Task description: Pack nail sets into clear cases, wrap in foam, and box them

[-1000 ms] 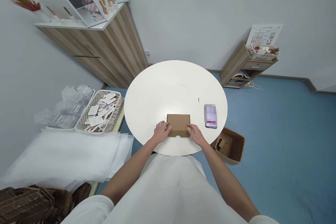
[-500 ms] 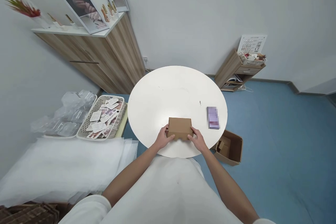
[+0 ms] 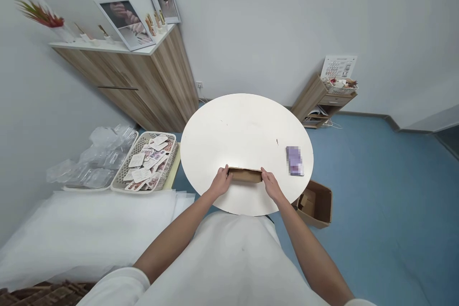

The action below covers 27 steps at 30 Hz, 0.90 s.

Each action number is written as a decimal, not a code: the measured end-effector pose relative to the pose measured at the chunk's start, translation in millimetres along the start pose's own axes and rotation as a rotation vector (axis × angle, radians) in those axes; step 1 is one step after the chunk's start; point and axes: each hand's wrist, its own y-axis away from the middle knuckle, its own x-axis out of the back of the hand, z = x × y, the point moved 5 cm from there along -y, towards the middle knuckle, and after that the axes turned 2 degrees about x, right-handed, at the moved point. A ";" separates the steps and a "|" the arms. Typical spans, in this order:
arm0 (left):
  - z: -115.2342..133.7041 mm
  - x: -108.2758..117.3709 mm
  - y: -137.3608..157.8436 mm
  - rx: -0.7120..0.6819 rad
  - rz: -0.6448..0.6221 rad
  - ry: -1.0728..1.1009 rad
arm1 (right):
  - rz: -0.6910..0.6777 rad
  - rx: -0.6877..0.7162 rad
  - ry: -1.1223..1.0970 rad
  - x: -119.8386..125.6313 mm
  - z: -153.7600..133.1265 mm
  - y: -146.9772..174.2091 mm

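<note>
A small brown cardboard box [image 3: 245,175] is held over the near part of the round white table [image 3: 215,129], tilted so that one narrow side faces me. At its left end, my left hand [image 3: 220,182] grips it with fingers and thumb closed. My right hand [image 3: 271,185] grips the opposite end in the same way. The far faces of the box are hidden from me. To the right on the tabletop lies a purple, blurred-out rectangular item [image 3: 294,160], apart from both hands.
A white basket of printed cards [image 3: 175,153] stands left of the table beside clear plastic containers [image 3: 103,153]. White sheets [image 3: 107,224] are stacked nearer me. An open carton [image 3: 324,205] sits on the floor at right. A wooden cabinet [image 3: 172,81] and a small shelf [image 3: 308,98] stand behind.
The box has been tipped in my hands, so its broad top no longer shows and a narrow side does. Both hands have turned with it. The view has shifted slightly.
</note>
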 end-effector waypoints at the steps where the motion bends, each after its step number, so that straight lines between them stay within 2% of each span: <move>1: 2.6 0.4 -0.3 -0.018 0.012 -0.034 | 0.011 0.000 -0.002 1.8 -1.9 -0.9; 7: 18.2 4.6 0.8 -0.102 0.078 -0.157 | 0.036 0.031 -0.042 9.3 -10.3 -6.0; 15: 19.1 11.5 1.5 -0.120 0.108 -0.081 | 0.005 -0.022 -0.136 9.5 -13.6 -3.9; 19: 14.0 13.7 2.2 -0.051 0.074 0.064 | 0.048 -0.020 -0.160 7.0 -9.0 0.9; 24: 0.2 15.4 -2.0 0.116 0.073 0.222 | 0.070 -0.068 -0.194 0.3 2.7 7.5; 27: -7.6 10.7 -4.0 0.146 -0.020 0.225 | 0.016 -0.104 -0.214 -5.4 6.5 10.8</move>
